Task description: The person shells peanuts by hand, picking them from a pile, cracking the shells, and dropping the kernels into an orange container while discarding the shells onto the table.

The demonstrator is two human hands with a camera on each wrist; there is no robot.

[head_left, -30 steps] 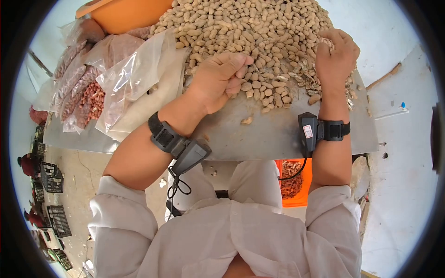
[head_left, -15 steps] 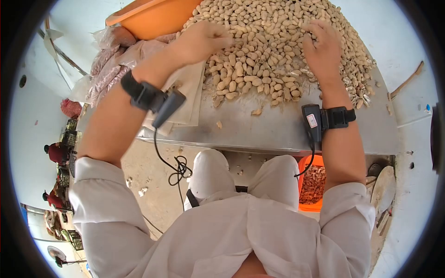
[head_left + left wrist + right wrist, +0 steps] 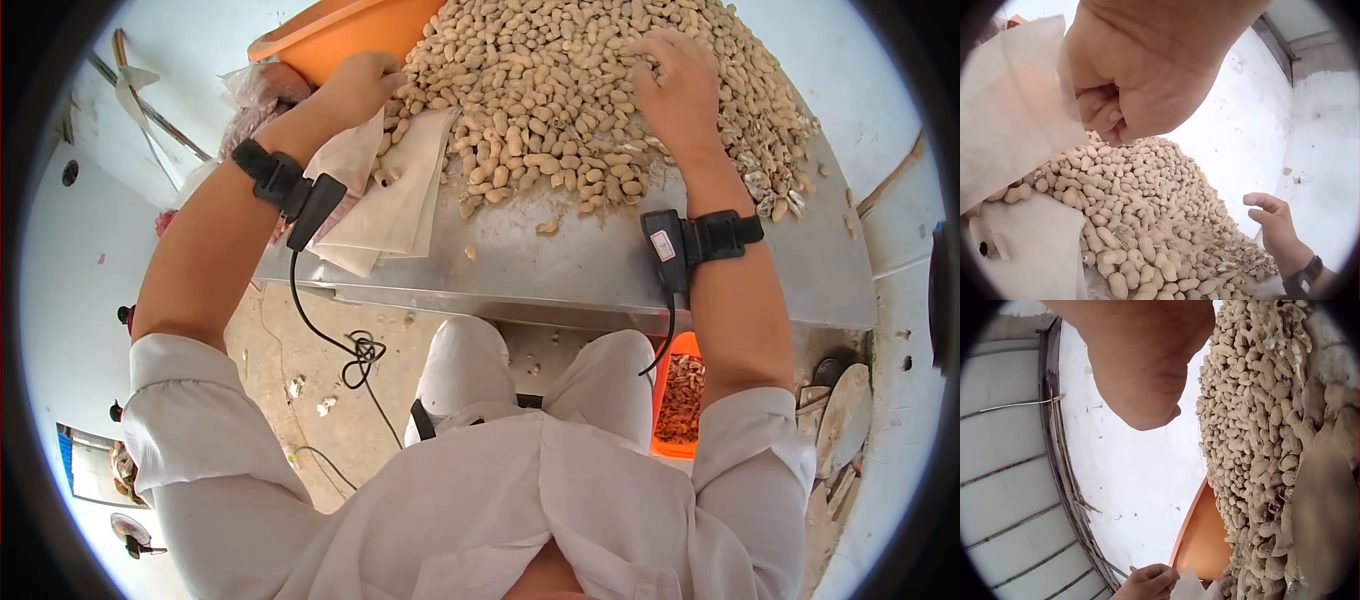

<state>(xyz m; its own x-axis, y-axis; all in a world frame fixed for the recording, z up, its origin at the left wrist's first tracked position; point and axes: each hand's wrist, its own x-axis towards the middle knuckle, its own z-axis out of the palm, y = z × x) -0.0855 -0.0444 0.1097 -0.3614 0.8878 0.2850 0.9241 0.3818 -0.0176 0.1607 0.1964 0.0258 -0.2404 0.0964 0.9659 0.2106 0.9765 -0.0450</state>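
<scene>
Station: metal surface [image 3: 560, 265] carrying a broad heap of peanuts [image 3: 560, 80], pods mostly whole to the eye.

Hands: well apart. Left hand [image 3: 355, 92], at the heap's left edge, has fingers curled and appears to pinch the edge of a plastic bag [image 3: 1016, 106]; the sheet rises to the fingertips. Right hand [image 3: 682, 95] is over the heap's right part, index finger and thumb parted, nothing seen between them; palm side hidden.

Nearby: orange basin [image 3: 345, 40] behind the left hand; folded plastic sheets [image 3: 390, 215] lie flat at the heap's left. Pale broken shells [image 3: 775, 185] collect along its right edge. Under the surface, an orange bin [image 3: 658, 415] holds reddish bits, too small to identify.

Progress (judged): some pods are opened, given the broken shells, but whole ones far outnumber them. The large remainder is untreated; the bag's opening and contents cannot be read.
</scene>
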